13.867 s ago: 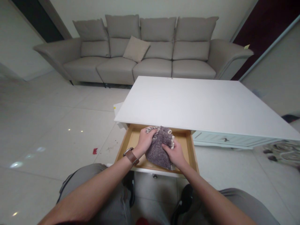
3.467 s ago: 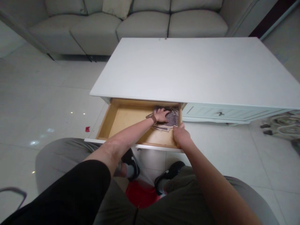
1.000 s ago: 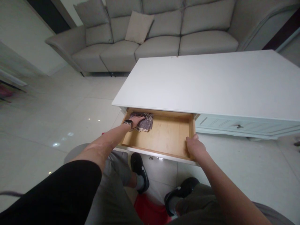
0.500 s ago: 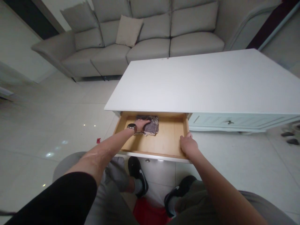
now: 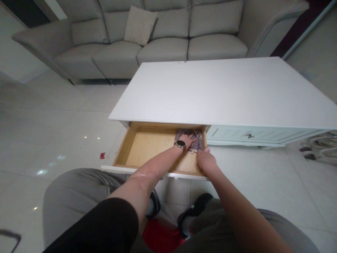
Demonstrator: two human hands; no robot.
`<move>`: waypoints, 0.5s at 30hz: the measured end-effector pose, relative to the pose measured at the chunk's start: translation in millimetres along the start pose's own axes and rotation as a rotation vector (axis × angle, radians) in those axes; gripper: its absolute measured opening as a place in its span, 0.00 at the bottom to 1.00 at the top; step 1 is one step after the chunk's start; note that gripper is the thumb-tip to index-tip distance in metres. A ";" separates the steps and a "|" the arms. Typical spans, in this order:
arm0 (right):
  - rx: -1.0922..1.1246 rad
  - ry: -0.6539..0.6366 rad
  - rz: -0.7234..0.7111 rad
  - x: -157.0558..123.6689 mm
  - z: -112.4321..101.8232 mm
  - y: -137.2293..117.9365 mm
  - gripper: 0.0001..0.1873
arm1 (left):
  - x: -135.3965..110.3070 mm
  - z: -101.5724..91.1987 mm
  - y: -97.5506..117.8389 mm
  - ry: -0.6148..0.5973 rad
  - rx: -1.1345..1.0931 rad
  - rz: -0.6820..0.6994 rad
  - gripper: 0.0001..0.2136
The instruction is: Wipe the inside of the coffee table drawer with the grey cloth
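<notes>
A pulled-out wooden drawer [image 5: 150, 147] juts toward me from the white coffee table [image 5: 202, 91]. Inside it, at the right end, lies a folded patterned cloth [image 5: 198, 144], dark purplish-brown with a pale edge. My left hand [image 5: 187, 140], with a watch at the wrist, rests flat on this cloth, fingers spread. My right hand [image 5: 206, 161] grips the drawer's right side wall near its front corner, the thumb on the inner side.
Behind the table stands a long grey sofa [image 5: 163, 52] with a beige cushion [image 5: 140, 25]. A second drawer with a knob [image 5: 250, 136] is closed at the right. A small red scrap [image 5: 102, 155] lies on the tiled floor. Something red [image 5: 163, 237] is below, between my legs.
My left hand has slid the cloth across the drawer bottom from the left-middle to the right end. My right hand keeps its hold on the side wall. The view has shifted slightly.
</notes>
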State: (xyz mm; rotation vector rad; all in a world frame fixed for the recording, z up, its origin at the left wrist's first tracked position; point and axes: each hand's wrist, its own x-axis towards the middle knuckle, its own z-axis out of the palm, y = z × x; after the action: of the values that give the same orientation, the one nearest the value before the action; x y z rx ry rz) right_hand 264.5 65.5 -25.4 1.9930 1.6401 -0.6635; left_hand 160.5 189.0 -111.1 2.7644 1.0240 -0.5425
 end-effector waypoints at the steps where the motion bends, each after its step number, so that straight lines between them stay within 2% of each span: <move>1: -0.002 -0.001 0.000 -0.3 -0.7 0.1 0.29 | 1.7 -1.7 2.9 -0.006 0.000 -0.005 0.40; 8: 0.023 -0.035 0.006 -0.7 -2.3 -0.3 0.29 | -17.9 -3.2 2.3 -0.017 0.011 0.058 0.46; 11: 0.028 -0.028 0.012 -1.1 -2.3 0.1 0.29 | -29.2 2.1 10.7 -0.059 0.023 0.093 0.50; 15: 0.030 -0.005 0.001 -2.6 -2.0 0.8 0.28 | -46.1 11.7 23.0 -0.086 0.032 0.171 0.49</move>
State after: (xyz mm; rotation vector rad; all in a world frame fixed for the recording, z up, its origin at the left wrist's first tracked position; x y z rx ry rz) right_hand 265.0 64.7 -22.2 2.0115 1.6351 -0.6968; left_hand 139.9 140.9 -104.1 2.7939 0.7589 -0.6515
